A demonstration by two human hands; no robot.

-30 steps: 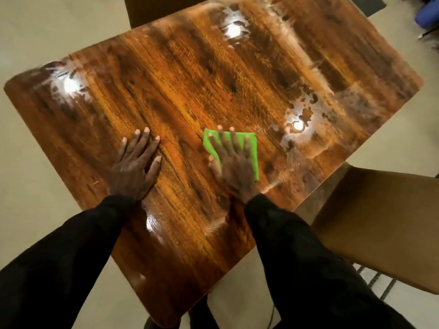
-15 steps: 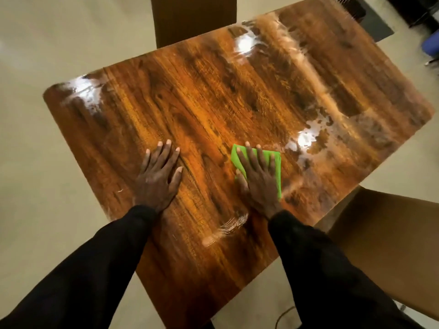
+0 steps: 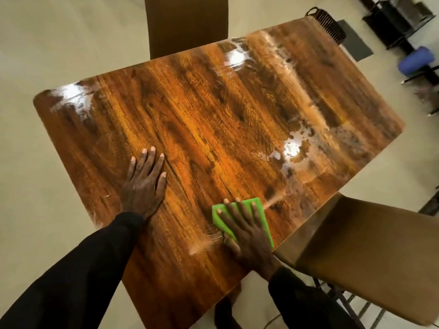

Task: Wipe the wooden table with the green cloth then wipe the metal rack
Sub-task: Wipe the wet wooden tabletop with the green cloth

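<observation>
Right hand flat, fingers straight and spread, pressing the folded bright-green cloth onto the glossy brown wooden table at its near-right edge. Left hand likewise flat and released, braced near the left edge. Step: table wipe, unfinished by my read. Smeary patches show toward the right edge and far corners, so the next stroke should push out there; what looks like the black metal rack stands beyond the far-right corner.

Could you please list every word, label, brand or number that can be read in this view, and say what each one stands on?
There is no readable text.
The table, the cloth under the right hand and the near chair show no lettering.
The rack in the far corner is too small and blurred to tell.
</observation>
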